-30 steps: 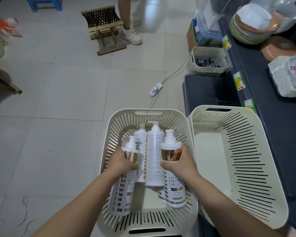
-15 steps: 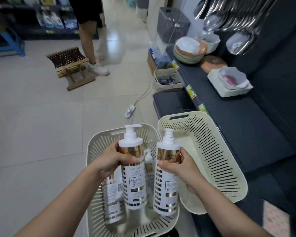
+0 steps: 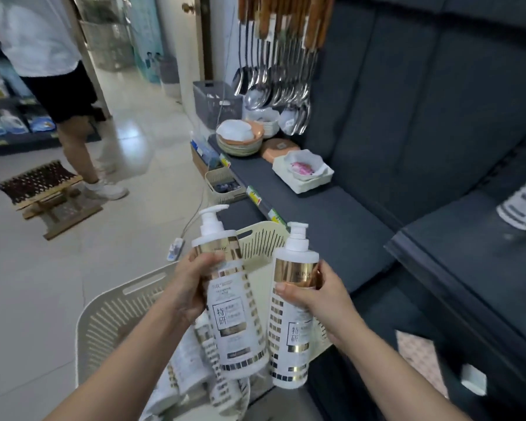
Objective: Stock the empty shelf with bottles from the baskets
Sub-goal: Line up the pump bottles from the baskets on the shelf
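Fingers of the left hand curl round the gold collar of 1 white, gold-banded plastic pump bottle. The right hand grips a 2nd bottle likewise. Both hang above the cream slotted plastic basket, short of the dark grey shelf. Held high, either could swing, clip the shelf edge and slip.

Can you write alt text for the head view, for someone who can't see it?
The left hand grips the left bottle and the right hand the right bottle, both white with gold bands, above a basket holding more. A dark shelf runs along the right, with plates and hanging ladles.
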A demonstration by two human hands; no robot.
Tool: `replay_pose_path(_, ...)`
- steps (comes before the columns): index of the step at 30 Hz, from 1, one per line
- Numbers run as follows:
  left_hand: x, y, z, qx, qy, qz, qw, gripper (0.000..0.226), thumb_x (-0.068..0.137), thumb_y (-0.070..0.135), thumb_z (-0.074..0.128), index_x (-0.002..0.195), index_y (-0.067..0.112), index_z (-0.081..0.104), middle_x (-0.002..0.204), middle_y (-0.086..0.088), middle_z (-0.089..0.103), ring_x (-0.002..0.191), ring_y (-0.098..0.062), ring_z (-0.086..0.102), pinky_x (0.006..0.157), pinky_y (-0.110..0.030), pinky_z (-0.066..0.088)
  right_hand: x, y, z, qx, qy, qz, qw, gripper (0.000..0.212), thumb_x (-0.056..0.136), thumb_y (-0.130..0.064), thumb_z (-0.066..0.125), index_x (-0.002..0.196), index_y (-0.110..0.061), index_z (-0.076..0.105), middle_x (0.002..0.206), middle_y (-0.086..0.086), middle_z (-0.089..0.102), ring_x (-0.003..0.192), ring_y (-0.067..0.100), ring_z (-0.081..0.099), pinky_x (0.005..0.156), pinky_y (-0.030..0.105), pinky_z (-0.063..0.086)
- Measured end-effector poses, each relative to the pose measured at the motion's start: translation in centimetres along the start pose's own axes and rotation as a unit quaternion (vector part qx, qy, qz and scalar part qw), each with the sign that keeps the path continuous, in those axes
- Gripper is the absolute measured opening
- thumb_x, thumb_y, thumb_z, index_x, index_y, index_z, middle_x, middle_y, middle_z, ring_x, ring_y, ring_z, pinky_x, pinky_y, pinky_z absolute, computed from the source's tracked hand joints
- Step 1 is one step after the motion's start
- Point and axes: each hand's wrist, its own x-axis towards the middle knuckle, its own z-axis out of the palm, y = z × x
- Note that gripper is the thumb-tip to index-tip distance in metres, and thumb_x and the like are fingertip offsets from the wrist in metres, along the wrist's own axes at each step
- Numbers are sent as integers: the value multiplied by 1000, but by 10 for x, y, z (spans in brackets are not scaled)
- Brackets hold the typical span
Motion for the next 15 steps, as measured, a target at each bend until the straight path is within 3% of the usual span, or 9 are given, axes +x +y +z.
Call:
replay_pose_path(3,0,-3,44,5,-21,-4,1000,59,60,24,76,112,6,56,84,-13,72,69,-26,70,66,-41,60,-21,-11,-37,9,32,-21,999,56,62,-16,92,108,-23,63,100,-3,77,93,16,73,85,38,58)
replay_pose_path(7,-5,-7,103,35,-54,9,998,71,47,26,90,110,9,60,85,-12,73,69,-24,71,68,-41,59,-50,-27,-88,15,76,-50,996,54,62,-17,92,106,-26,63,97,-6,77,89,11,74,78,30,57)
replay_pose_path(10,-11,-11,145,62,-88,15,994,66,53,30,86,108,6,60,82,-11,73,69,-24,71,69,-42,60,-70,-36,-127,12,116,-65,991,58,59,-22,93,107,-30,62,100,-7,75,90,10,72,82,34,57)
replay_pose_path(15,-20,-19,211,83,-154,56,983,47,64,17,72,108,5,62,89,-11,73,75,-24,71,68,-39,60,-102,-45,-184,8,174,-92,980,65,55,-26,94,111,-30,61,103,-8,75,94,11,72,90,42,57)
